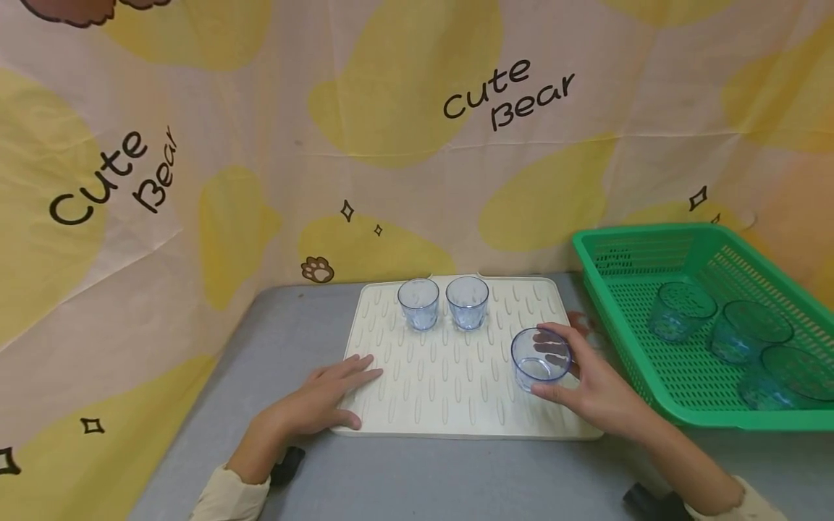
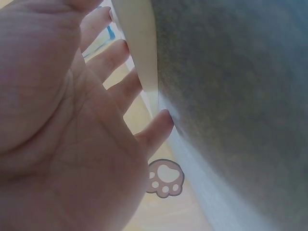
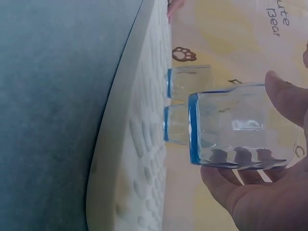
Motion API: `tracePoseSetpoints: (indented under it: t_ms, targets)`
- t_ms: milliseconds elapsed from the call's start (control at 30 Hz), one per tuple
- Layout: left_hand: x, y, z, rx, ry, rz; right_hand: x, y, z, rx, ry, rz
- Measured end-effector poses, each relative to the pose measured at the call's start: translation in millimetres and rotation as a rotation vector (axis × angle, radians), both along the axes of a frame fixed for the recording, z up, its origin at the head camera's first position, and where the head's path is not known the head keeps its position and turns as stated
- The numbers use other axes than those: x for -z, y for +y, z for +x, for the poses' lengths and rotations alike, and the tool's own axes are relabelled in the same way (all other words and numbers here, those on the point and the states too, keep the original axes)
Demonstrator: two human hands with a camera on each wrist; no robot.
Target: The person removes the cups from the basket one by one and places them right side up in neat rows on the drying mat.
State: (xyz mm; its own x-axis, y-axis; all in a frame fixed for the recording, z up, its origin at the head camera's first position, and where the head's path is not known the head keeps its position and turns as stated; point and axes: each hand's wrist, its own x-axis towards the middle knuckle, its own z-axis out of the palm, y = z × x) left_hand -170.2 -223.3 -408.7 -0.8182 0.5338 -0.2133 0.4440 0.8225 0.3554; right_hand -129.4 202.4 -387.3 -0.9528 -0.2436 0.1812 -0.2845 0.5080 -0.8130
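My right hand (image 1: 589,383) grips a clear bluish glass (image 1: 539,358) from its right side, thumb in front and fingers behind. In the right wrist view the base of this glass (image 3: 231,127) hangs a little off the white ridged mat (image 1: 449,383). Two similar glasses, one on the left (image 1: 419,304) and one on the right (image 1: 468,304), stand upright side by side near the mat's back edge. My left hand (image 1: 319,398) rests at the mat's left edge with its fingers spread, touching it and holding nothing.
A green plastic basket (image 1: 674,405) stands to the right of the mat, with three glasses in it (image 1: 683,311). The mat lies on a grey table (image 1: 293,318). Behind rises a patterned cloth (image 1: 391,108).
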Motion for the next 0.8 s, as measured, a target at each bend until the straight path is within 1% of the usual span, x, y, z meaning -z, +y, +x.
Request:
tracePoseSetpoints:
  t_ms: [133,233,367,533,667,800]
  targets:
    - [-1.8,-0.2,0.6,-0.006,-0.005,0.001,4.1,-1.4,-11.5,0.015,-0.035,-0.027]
    - [-1.8,-0.5,0.9,-0.01,-0.007,0.001,7.2,-2.9,-22.5,0.024,-0.064,-0.078]
    - [-0.4,-0.8,1.4,-0.004,-0.002,0.004,11.0,-5.9,-37.0,0.026,-0.071,-0.153]
    - [-0.4,-0.4,2.3,0.012,0.009,0.018,16.4,-7.1,-52.4,0.049,-0.08,-0.175]
    - [-1.8,-0.2,3.1,0.023,0.021,0.026,19.6,-6.3,-61.8,0.062,-0.079,-0.184]
    - [-2.4,-0.8,3.0,0.029,0.031,0.017,19.5,-6.8,-69.5,0.091,-0.095,-0.162]
